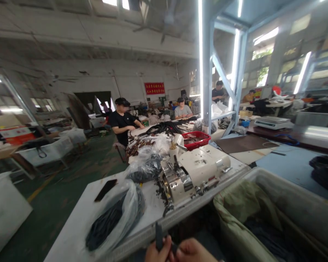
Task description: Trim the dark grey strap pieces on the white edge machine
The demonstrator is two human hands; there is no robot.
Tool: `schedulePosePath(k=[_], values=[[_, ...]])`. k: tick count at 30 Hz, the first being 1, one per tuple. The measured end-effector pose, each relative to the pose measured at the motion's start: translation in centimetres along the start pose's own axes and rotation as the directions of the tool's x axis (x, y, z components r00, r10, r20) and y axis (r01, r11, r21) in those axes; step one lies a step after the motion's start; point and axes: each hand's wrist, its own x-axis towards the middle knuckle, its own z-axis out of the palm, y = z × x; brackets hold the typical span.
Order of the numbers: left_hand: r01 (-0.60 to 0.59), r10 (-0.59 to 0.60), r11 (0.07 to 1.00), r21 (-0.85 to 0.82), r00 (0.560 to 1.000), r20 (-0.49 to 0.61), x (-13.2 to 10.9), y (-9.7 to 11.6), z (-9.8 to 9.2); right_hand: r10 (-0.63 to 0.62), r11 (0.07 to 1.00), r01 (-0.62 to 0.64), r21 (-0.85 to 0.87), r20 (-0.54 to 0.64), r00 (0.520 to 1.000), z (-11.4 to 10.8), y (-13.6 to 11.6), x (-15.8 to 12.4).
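At the bottom edge, both of my hands are together in front of the white table (79, 214). My left hand (157, 251) is closed around a dark strap piece (159, 234) that stands upright. My right hand (194, 251) is closed beside it on the same piece; its fingers are mostly cut off by the frame. Just beyond them sits a cream-coloured machine (196, 173) on the table. A clear plastic bag of dark straps (114, 218) lies to the left.
A lined bin (262, 214) with dark pieces stands at the right. A phone (106, 189), a second bag (146, 167) and a red basket (196, 140) sit on the table. Other people work farther along it and at benches behind.
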Motion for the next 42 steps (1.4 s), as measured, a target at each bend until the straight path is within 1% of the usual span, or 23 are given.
schedulePosePath(k=[1, 3, 5, 6, 7, 10, 13, 16, 18, 20, 22, 27, 30, 32, 35, 38, 40, 42], values=[[0.020, -0.020, 1.000, -0.021, 1.000, -0.013, -0.4, -0.6, 0.6, 0.014, 0.997, -0.015, 0.079, 0.015, 1.000, 0.3, -0.1, 0.0], [0.035, -0.038, 0.996, -0.087, 0.998, -0.041, -0.8, -0.9, 1.8, 0.004, 0.961, -0.014, 0.277, 0.037, 0.999, 0.5, -1.1, -0.1], [0.020, -0.014, 0.972, -0.236, 0.999, 0.029, -0.6, -0.2, 2.5, -0.023, 0.910, -0.011, 0.414, 0.076, 0.997, 0.1, -2.5, -0.3], [0.013, 0.002, 0.962, -0.272, 0.999, 0.054, -0.5, 0.3, 2.7, -0.032, 0.893, -0.019, 0.450, 0.104, 0.994, -0.2, -3.2, -0.4], [0.011, 0.012, 0.959, -0.283, 0.997, 0.080, -0.3, 0.8, 2.9, -0.039, 0.880, -0.027, 0.473, 0.130, 0.991, -0.5, -3.9, -0.5], [-0.018, 0.037, 0.959, -0.282, 0.997, 0.064, -0.3, 1.7, 3.0, -0.039, 0.864, -0.049, 0.501, 0.164, 0.986, -1.0, -4.8, -0.9], [-0.044, 0.061, 0.960, -0.275, 0.997, 0.054, -0.5, 1.6, 3.2, -0.008, 0.860, -0.084, 0.504, 0.177, 0.984, -1.0, -4.5, -1.0], [-0.023, 0.036, 0.962, -0.273, 0.998, 0.042, -0.3, 1.2, 3.4, 0.014, 0.842, -0.129, 0.523, 0.217, 0.976, -1.3, -4.1, -0.8], [0.012, 0.000, 0.964, -0.264, 0.999, 0.046, 0.0, 1.2, 3.5, 0.064, 0.808, -0.224, 0.545, 0.297, 0.953, -1.6, -4.2, -0.6], [0.041, -0.029, 0.967, -0.251, 0.998, 0.051, 0.3, 1.3, 3.5, 0.140, 0.754, -0.351, 0.556, 0.386, 0.912, -2.0, -4.6, -0.4], [0.062, -0.053, 0.966, -0.249, 0.998, 0.043, 0.6, 1.5, 3.6, 0.194, 0.710, -0.428, 0.560, 0.428, 0.883, -2.1, -5.3, -0.4], [0.120, -0.108, 0.961, -0.248, 0.992, 0.061, 1.0, 1.8, 3.7, 0.203, 0.687, -0.420, 0.592, 0.399, 0.894, -2.2, -6.4, -0.5], [0.127, -0.112, 0.961, -0.245, 0.991, 0.077, 1.2, 1.7, 3.8, 0.210, 0.668, -0.439, 0.601, 0.414, 0.886, -2.3, -6.3, -0.5], [0.117, -0.100, 0.963, -0.244, 0.992, 0.080, 1.3, 1.6, 3.8, 0.215, 0.654, -0.438, 0.617, 0.404, 0.889, -2.4, -5.9, -0.4], [0.088, -0.052, 0.959, -0.270, 0.989, 0.138, 1.5, 1.3, 3.7, 0.219, 0.662, -0.386, 0.643, 0.327, 0.919, -2.5, -5.1, -0.1], [0.083, -0.031, 0.955, -0.286, 0.983, 0.183, 1.5, 1.0, 3.7, 0.246, 0.706, -0.324, 0.630, 0.211, 0.946, -2.4, -4.4, 0.2], [0.083, -0.043, 0.959, -0.269, 0.988, 0.151, 1.5, 0.8, 3.8, 0.246, 0.748, -0.282, 0.600, 0.143, 0.959, -2.2, -4.1, 0.3], [0.078, -0.052, 0.968, -0.239, 0.992, 0.115, 1.5, 0.6, 3.8, 0.219, 0.794, -0.234, 0.560, 0.095, 0.971, -1.9, -3.9, 0.3]])
